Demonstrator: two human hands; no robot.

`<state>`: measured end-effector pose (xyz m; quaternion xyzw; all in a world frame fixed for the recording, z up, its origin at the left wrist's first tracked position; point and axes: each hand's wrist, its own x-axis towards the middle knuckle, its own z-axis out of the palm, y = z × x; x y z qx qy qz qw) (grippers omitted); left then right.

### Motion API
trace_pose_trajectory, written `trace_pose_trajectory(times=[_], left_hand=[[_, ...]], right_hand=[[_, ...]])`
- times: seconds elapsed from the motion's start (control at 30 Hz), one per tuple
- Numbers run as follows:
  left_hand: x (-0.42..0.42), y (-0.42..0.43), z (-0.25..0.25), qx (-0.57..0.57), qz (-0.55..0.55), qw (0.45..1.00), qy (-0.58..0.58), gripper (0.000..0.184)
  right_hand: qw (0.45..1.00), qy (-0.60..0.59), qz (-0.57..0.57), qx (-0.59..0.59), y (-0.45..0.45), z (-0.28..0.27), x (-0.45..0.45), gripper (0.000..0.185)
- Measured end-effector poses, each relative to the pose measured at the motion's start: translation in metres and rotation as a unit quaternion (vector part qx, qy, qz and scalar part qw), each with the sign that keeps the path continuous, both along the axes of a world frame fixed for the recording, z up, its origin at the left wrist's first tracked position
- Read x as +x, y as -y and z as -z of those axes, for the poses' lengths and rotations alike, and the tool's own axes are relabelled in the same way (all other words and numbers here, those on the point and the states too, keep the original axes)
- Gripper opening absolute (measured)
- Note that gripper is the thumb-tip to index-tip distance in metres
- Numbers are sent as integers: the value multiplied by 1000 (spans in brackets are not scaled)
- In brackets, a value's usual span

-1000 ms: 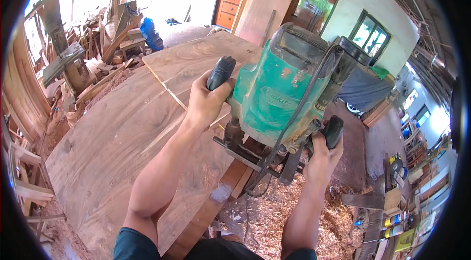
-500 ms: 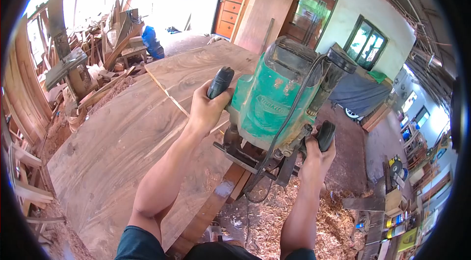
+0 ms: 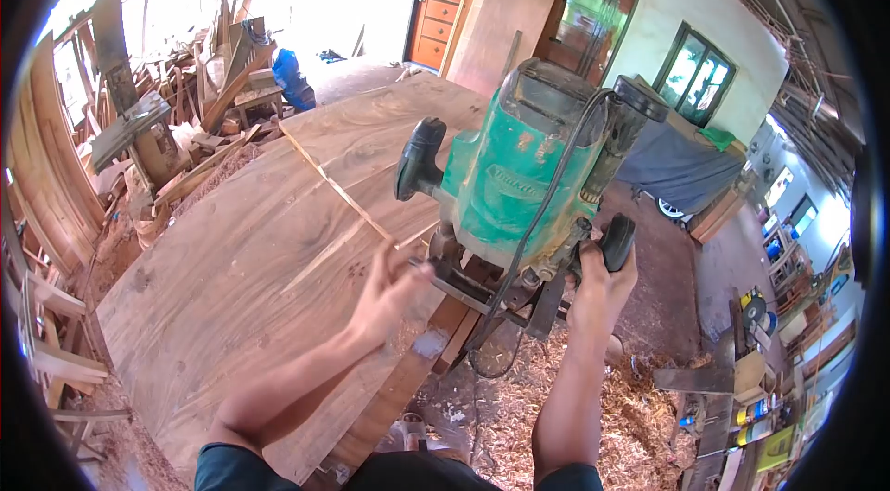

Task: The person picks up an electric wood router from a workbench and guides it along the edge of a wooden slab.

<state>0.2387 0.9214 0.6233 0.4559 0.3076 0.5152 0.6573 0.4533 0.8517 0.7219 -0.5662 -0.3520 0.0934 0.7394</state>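
Note:
A green plunge router (image 3: 514, 180) with dusty black parts stands at the edge of a wide wooden slab (image 3: 278, 213). My right hand (image 3: 598, 292) is wrapped round the router's right black handle. The left handle (image 3: 422, 157) has no hand on it. Beside the left end of the router's metal base is my left hand (image 3: 380, 301), smeared by motion; whether it grips the base there I cannot tell. A thin wood strip (image 3: 334, 185) lies across the slab, its near end by my left fingers. The black power cord (image 3: 547, 222) hangs down the router's front.
Wood shavings (image 3: 575, 398) cover the floor below the slab's right edge. Scrap wood (image 3: 204, 92) is heaped at the left, near a blue bag (image 3: 292, 81). Cans and tools stand on a shelf (image 3: 709, 435) at the right. A covered vehicle (image 3: 667, 162) is behind the router.
My left hand has let go of the router's left handle and moved down toward the base. My right hand has stayed on its handle.

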Motion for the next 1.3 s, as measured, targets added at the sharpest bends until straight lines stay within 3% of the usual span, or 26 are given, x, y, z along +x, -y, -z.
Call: trace_pose_trajectory(times=[0.07, 0.1, 0.2, 0.3, 0.4, 0.6, 1.3], left_hand=[[4, 10, 25, -20, 101, 994, 39, 80], [6, 18, 0, -19, 104, 994, -38, 66], [21, 12, 8, 12, 87, 993, 78, 66], [17, 11, 0, -38, 76, 996, 40, 59], [12, 13, -11, -64, 84, 994, 16, 59], [18, 11, -8, -67, 74, 990, 96, 65], [35, -14, -5, -61, 72, 995, 29, 58]], right_hand=[[1000, 1, 3, -6, 0, 2, -3, 30], [1000, 4, 3, -6, 0, 4, -2, 30], [1000, 11, -5, -4, -1, 4, -1, 30], [1000, 15, 8, -5, -2, 4, -2, 28], [1000, 13, 26, -7, -2, 0, -8, 26], [1000, 10, 28, 5, -5, 6, -3, 22], [999, 7, 26, 40, -26, 9, 14, 17]])
